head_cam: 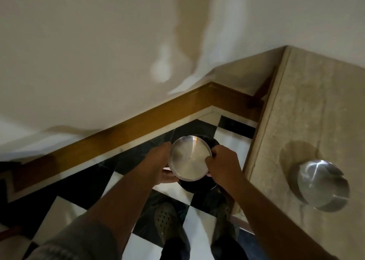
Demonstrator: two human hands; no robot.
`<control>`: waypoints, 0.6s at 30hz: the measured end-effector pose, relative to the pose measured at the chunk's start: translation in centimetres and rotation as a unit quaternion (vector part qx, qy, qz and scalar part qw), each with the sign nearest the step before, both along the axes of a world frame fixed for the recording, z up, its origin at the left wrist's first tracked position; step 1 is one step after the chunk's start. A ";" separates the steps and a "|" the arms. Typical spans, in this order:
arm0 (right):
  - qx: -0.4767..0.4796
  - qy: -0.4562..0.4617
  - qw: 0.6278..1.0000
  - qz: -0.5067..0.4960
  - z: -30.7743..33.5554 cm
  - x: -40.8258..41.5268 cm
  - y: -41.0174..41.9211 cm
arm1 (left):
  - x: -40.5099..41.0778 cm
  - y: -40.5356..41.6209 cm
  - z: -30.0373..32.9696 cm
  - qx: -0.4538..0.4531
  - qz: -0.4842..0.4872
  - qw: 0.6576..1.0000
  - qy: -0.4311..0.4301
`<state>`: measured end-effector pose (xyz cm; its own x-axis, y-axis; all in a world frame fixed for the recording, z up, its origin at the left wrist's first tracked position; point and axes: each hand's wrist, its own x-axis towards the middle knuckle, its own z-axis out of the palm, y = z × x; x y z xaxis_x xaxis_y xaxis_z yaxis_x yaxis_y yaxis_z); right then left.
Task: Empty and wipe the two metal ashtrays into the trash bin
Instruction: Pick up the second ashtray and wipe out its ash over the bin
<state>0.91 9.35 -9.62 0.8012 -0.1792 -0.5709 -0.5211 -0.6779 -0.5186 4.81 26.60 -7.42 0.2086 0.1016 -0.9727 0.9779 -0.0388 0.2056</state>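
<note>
A round metal ashtray (189,158) is turned bottom-up over a dark trash bin (195,184) that stands on the floor in the corner. My left hand (161,164) grips its left rim from below. On its right rim my right hand (222,164) is closed; whether it also holds a cloth is hidden. The ashtray and both hands cover most of the bin's opening. A second metal ashtray (322,186) rests upside down on the stone counter (308,109) at the right, untouched.
The floor (83,210) is black-and-white checkered tile with a wooden skirting board (122,129) along the cream walls. The counter's edge runs close beside my right arm. My two shoes (167,220) stand just behind the bin.
</note>
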 end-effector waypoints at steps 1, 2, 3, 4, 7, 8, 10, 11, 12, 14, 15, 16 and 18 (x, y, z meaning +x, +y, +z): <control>-0.010 -0.004 1.000 0.016 -0.8 0.0 -0.2 | 0.0 0.1 -1.2 -0.009 0.001 1.000 0.005; -0.013 -0.009 1.000 0.023 -1.2 0.1 -0.4 | 0.2 0.3 -2.0 -0.021 0.000 1.000 0.009; -0.012 -0.012 0.999 0.027 -1.6 0.2 -0.8 | 0.4 0.3 -3.1 -0.039 0.002 0.999 0.018; -0.013 -0.019 0.999 0.031 -1.9 0.2 -1.1 | 0.6 0.2 -3.9 -0.057 0.003 0.998 0.025; -0.026 -0.058 0.997 0.037 -2.6 0.6 -2.2 | 1.5 -0.2 -5.3 -0.131 -0.011 0.991 0.032; -0.027 -0.068 0.997 0.031 -3.0 0.7 -2.5 | 1.8 -0.2 -5.6 -0.156 -0.019 0.987 0.032; -0.027 -0.083 0.996 0.011 -3.7 0.7 -2.9 | 2.2 -0.2 -6.3 -0.199 -0.039 0.979 0.032; -0.022 -0.086 0.996 0.000 -4.2 0.6 -2.9 | 2.1 -0.1 -6.7 -0.213 -0.052 0.975 0.028; -0.013 -0.089 0.996 -0.011 -4.4 0.6 -2.9 | 2.2 -0.1 -7.1 -0.224 -0.070 0.972 0.020; 0.016 -0.092 0.995 -0.023 -4.7 0.3 -2.7 | 2.1 -0.1 -7.6 -0.232 -0.109 0.966 0.007; 0.028 -0.094 0.995 -0.025 -4.8 0.2 -2.6 | 2.1 -0.2 -7.5 -0.228 -0.125 0.966 -0.002; 0.039 -0.094 0.995 -0.025 -4.9 0.1 -2.5 | 2.0 -0.2 -7.6 -0.223 -0.137 0.965 -0.014; 0.060 -0.091 0.994 -0.027 -5.0 -0.1 -2.4 | 2.0 -0.4 -7.7 -0.214 -0.165 0.962 -0.040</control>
